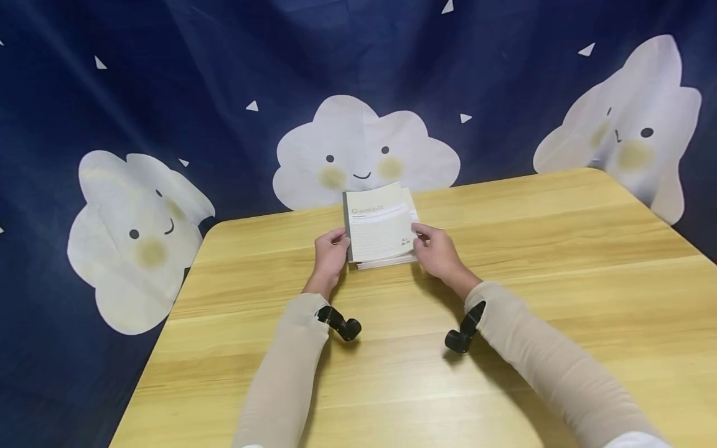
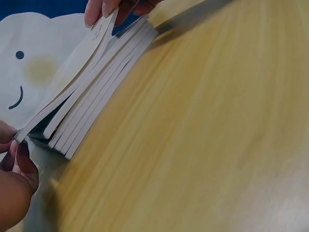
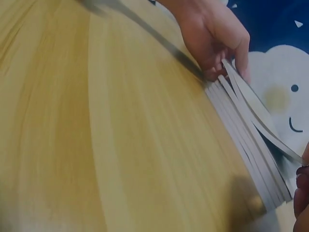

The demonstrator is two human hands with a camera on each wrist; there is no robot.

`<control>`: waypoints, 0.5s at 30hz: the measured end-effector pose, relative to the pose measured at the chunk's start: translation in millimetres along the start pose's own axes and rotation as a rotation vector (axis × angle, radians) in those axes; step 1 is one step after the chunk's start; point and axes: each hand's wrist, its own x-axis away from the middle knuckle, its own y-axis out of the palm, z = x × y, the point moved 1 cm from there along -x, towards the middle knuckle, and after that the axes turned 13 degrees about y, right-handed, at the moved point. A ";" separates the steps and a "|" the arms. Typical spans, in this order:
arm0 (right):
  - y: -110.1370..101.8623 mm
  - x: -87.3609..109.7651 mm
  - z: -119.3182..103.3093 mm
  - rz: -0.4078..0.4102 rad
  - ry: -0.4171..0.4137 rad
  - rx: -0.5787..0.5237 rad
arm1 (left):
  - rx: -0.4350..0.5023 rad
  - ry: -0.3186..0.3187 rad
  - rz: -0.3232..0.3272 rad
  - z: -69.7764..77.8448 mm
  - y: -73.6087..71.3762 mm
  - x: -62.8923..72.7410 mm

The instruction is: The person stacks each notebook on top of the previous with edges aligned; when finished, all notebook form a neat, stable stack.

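A cream notebook with a dark spine and "Gambit" on its cover lies over a stack of similar notebooks at the far side of the table. My left hand pinches its spine edge between thumb and fingers. On the opposite edge, my right hand pinches the same notebook. Both wrist views show it bowed, with a gap between its raised edges and the pile. The notebooks below are roughly aligned, their page edges facing me.
The wooden table extends toward me and to both sides. Close behind its far edge hangs a dark blue curtain printed with smiling clouds. A small black camera mount sticks out from each beige sleeve.
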 end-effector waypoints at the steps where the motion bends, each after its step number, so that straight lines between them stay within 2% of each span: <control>1: -1.2 0.5 0.7 0.001 0.002 0.002 | -0.006 0.001 -0.004 0.0 1.2 0.3; 15: -5.1 7.9 14.1 0.027 -0.013 0.067 | -0.107 0.004 -0.059 -1.1 10.9 4.2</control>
